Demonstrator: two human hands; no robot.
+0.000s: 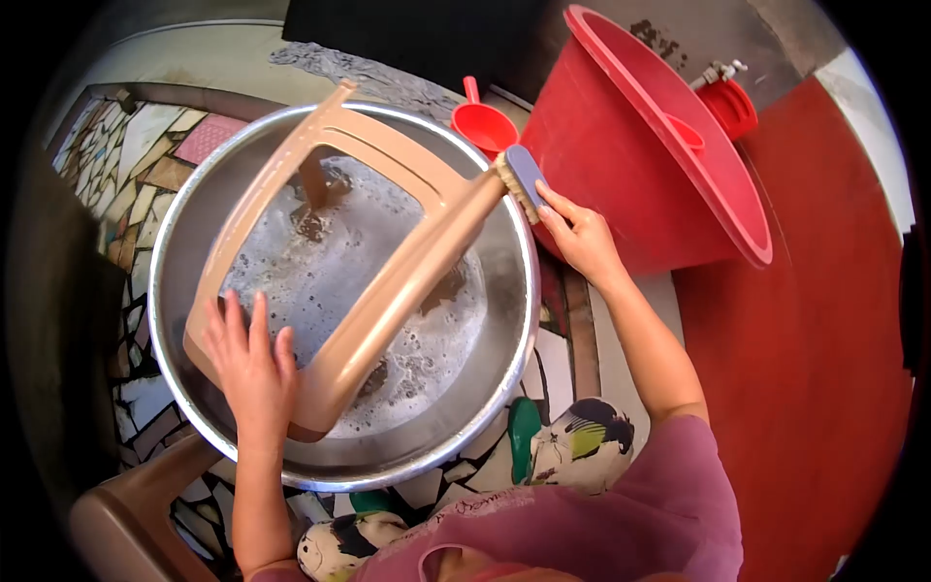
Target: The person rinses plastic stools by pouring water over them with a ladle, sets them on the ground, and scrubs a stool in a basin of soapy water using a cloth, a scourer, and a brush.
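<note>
A tan plastic chair [388,296], its exact kind hard to make out, stands tilted in a large metal basin [529,320] of soapy water [335,257]. Parts of it dip under the foam. My left hand [250,364] rests on the chair's near left side with the fingers spread and the thumb apart. In my right hand [582,233] is a scrub brush [524,179] with a grey-blue back and pale bristles. Its bristles touch the chair's far right corner, just above the basin's rim.
Right of the basin leans a big red tub [606,126], with a red dipper [485,124] beside it. A tap [720,73] is behind the tub. Another brown plastic piece [136,514] stands at lower left. The floor is stone mosaic [145,209], with a red surface [786,388] at right.
</note>
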